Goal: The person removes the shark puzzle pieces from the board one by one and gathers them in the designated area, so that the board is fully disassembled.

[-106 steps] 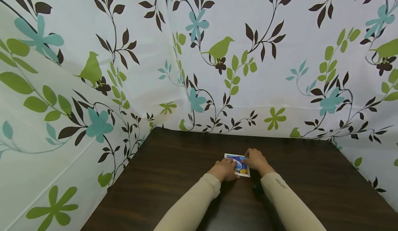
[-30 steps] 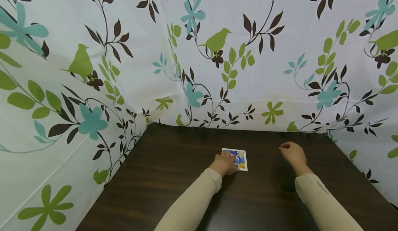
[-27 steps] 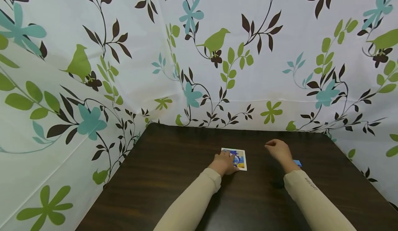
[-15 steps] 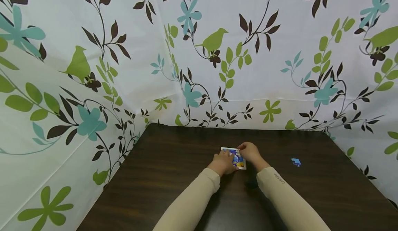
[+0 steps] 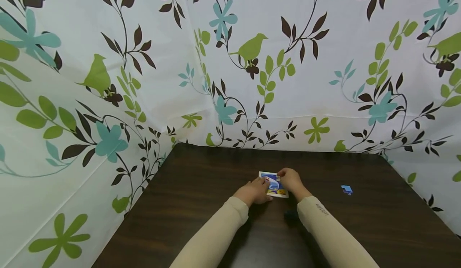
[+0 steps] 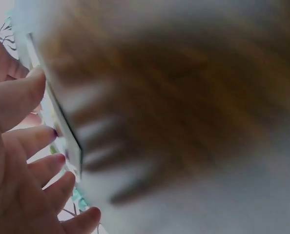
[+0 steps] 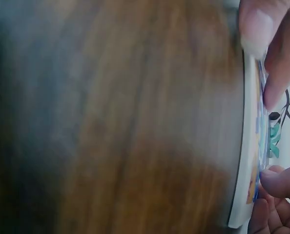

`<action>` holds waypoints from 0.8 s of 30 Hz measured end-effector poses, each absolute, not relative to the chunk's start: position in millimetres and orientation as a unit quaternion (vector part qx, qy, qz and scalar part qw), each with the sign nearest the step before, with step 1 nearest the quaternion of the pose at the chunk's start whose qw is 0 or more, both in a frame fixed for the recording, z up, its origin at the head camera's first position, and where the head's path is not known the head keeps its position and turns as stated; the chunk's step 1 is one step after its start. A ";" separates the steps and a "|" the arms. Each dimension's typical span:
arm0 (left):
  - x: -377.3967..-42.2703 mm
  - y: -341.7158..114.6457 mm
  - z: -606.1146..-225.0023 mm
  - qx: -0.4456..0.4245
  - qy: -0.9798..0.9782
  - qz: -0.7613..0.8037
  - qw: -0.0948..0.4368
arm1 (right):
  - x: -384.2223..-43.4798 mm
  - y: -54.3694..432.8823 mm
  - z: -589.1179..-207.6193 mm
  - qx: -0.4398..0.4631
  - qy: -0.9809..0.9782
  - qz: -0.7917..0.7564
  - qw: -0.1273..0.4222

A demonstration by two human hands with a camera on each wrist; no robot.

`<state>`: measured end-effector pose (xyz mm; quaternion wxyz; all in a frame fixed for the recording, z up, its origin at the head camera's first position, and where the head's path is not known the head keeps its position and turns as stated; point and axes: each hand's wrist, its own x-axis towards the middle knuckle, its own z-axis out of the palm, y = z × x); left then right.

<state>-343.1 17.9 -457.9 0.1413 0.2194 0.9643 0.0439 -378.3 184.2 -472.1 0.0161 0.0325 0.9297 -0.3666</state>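
Note:
A small square jigsaw puzzle [image 5: 275, 187] with a white border and a blue and yellow picture lies on the dark table. My left hand [image 5: 255, 190] rests on its left side with the fingers extended; in the left wrist view the fingertips [image 6: 52, 134] touch the puzzle. At the upper right corner, my right hand [image 5: 291, 180] pinches a puzzle piece that its fingers mostly hide. From the right wrist view, the thumb and finger are close over the border, with the left fingers [image 7: 279, 180] at the far end.
A loose blue puzzle piece [image 5: 347, 190] lies on the dark wooden table [image 5: 201, 204], to the right of my right hand. Patterned white fabric [image 5: 230, 59] with leaves and birds stands behind and beside the table.
My right hand has come left from beside the loose blue piece to the puzzle's upper right corner, uncovering that piece. The left hand has slid slightly left on the puzzle.

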 end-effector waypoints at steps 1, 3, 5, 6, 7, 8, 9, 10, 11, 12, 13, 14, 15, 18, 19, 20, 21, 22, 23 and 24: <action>-343.1 17.0 -458.5 0.221 0.964 0.042 0.139 | -378.4 184.3 -471.7 0.032 0.930 -0.366 0.015; -342.7 15.2 -459.2 0.223 0.964 0.042 0.136 | -378.9 183.8 -471.6 0.035 0.931 -0.363 0.011; -342.0 13.6 -459.2 0.226 0.963 0.047 0.138 | -379.2 182.3 -471.9 0.033 0.933 -0.359 0.007; -341.6 12.9 -458.8 0.226 0.963 0.049 0.139 | -379.4 181.2 -472.2 0.030 0.934 -0.356 0.005; -341.1 12.3 -458.7 0.225 0.963 0.051 0.142 | -379.5 180.1 -472.6 0.030 0.935 -0.353 0.005; -340.8 12.0 -458.4 0.224 0.963 0.051 0.143 | -379.4 178.8 -473.0 0.029 0.936 -0.350 0.004; -340.6 11.8 -458.3 0.224 0.963 0.049 0.143 | -379.2 177.6 -473.2 0.027 0.937 -0.348 0.004; -340.6 11.5 -458.4 0.222 0.963 0.047 0.144 | -379.4 176.1 -473.5 0.026 0.938 -0.345 0.005; -340.5 11.3 -458.4 0.220 0.964 0.043 0.143 | -379.5 174.7 -473.7 0.026 0.938 -0.345 0.005; -340.4 11.2 -458.2 0.219 0.964 0.040 0.143 | -379.8 173.5 -473.7 0.027 0.939 -0.344 0.006; -340.2 11.2 -458.0 0.217 0.965 0.040 0.143 | -380.1 172.4 -473.5 0.029 0.939 -0.343 0.007; -339.9 11.3 -457.4 0.216 0.965 0.040 0.143 | -380.2 171.4 -473.2 0.031 0.939 -0.343 0.007; -339.7 11.4 -456.7 0.215 0.965 0.043 0.145 | -380.4 170.6 -472.8 0.033 0.939 -0.343 0.006; -338.7 12.3 -454.5 0.212 0.964 0.053 0.152 | -381.4 169.4 -472.2 0.043 0.936 -0.350 0.008; -338.5 12.6 -453.9 0.212 0.963 0.056 0.154 | -381.9 169.4 -472.4 0.048 0.934 -0.355 0.009; -338.3 12.9 -453.6 0.212 0.963 0.058 0.155 | -382.0 169.5 -472.6 0.053 0.931 -0.360 0.011; -338.1 13.1 -453.4 0.211 0.963 0.059 0.156 | -382.4 169.8 -472.9 0.057 0.929 -0.365 0.012; -338.1 13.3 -453.3 0.211 0.963 0.058 0.157 | -382.9 170.2 -473.4 0.060 0.927 -0.369 0.012; -338.0 13.4 -453.3 0.210 0.963 0.057 0.156 | -382.8 170.4 -473.7 0.063 0.926 -0.371 0.011; -338.0 13.4 -453.4 0.210 0.964 0.056 0.156 | -382.8 170.5 -474.0 0.064 0.925 -0.374 0.010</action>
